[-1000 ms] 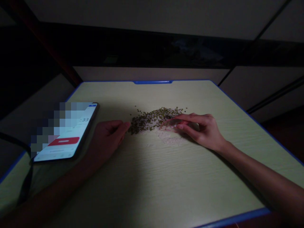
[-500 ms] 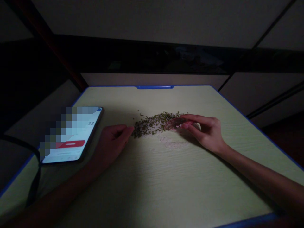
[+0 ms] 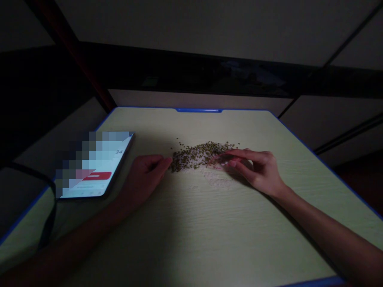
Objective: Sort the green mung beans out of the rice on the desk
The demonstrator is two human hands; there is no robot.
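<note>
A pile of small green beans mixed with pale grains (image 3: 194,154) lies across the middle of the table (image 3: 191,231). My left hand (image 3: 151,171) is closed, thumb against curled fingers, at the pile's left end. What its fingertips hold, if anything, is hidden. My right hand (image 3: 260,167) pinches a see-through, pinkish piece (image 3: 216,160) low at the pile's right end. Its shape is blurred, and a few white bits show at it near the thumb. Just in front of the pile, a thin patch of pale grains (image 3: 220,181) is spread on the table.
On the left of the table lies a phone (image 3: 92,185) with a lit screen, partly blurred out. A dark strap (image 3: 49,223) hangs at the left edge. Raised blue trim (image 3: 199,110) marks the table's far edge, with pale cabinet panels (image 3: 197,97) close behind.
The view has shifted slightly. My right hand has tipped the see-through piece lower against the pile. My left hand stays closed at the left end. The number on the phone went from 33 to 34.
</note>
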